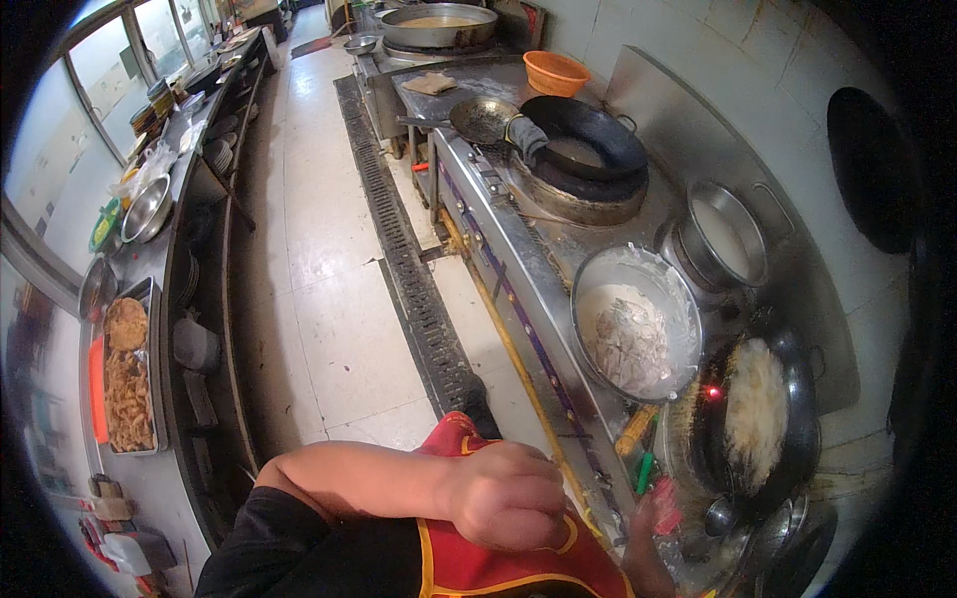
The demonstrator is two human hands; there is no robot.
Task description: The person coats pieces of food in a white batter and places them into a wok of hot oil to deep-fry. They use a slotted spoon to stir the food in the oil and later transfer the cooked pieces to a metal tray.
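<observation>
My left hand (512, 497) is curled into a fist in front of my red apron (478, 557) with yellow trim. Nothing sticks out of it, though its underside is hidden. At the lower right my right hand (647, 557) is partly visible beside a crumpled red item (664, 504); its fingers are too unclear to read. A green-handled tool (647, 460) lies by the stove's edge. Beyond it, a wok (804, 418) holds pale food in bubbling oil. A large metal bowl (691, 299) contains pieces coated in white batter or flour.
A deep metal pot (755, 250) stands behind the bowl. Farther along are a black wok (591, 134) with a grey cloth (528, 138), a frying pan (482, 119) and an orange basket (557, 73). On the left counter, a tray (155, 359) holds browned fried pieces. A drain grate (396, 224) crosses the floor.
</observation>
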